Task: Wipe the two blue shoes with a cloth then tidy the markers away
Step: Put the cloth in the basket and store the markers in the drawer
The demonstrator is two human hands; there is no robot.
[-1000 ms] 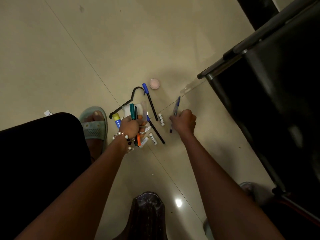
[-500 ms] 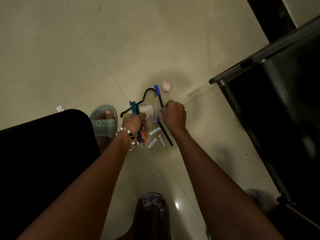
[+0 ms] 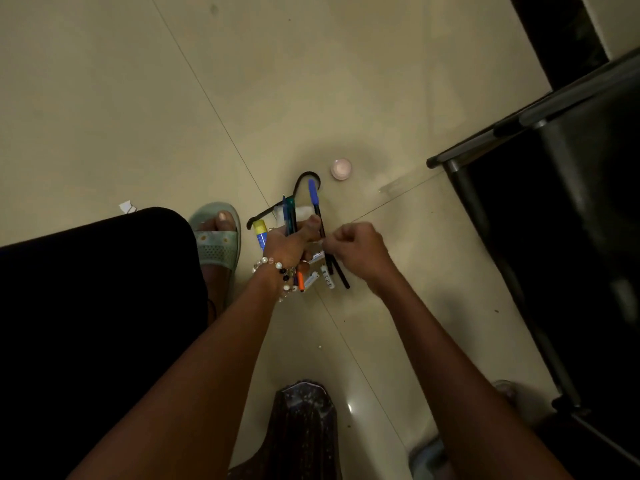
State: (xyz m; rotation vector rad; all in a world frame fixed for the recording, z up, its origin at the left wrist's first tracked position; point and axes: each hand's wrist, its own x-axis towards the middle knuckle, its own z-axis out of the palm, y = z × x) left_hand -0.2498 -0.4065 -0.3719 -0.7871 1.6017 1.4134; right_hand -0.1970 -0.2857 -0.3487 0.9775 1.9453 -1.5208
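Markers [image 3: 290, 216] bunched in left hand [image 3: 287, 245]

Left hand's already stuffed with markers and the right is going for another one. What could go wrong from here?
1. The left hand grips a full bundle of markers; adding the blue-capped marker that the right hand pinches may loosen one.
2. The small white tubes on the dim floor are easily overlooked.
3. The black hanger lying among them could snag.

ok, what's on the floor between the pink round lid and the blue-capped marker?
Head view: bare tile only. The pink round lid sits apart from the blue-capped marker, with nothing between them; the black hanger hook curves just left of that gap.
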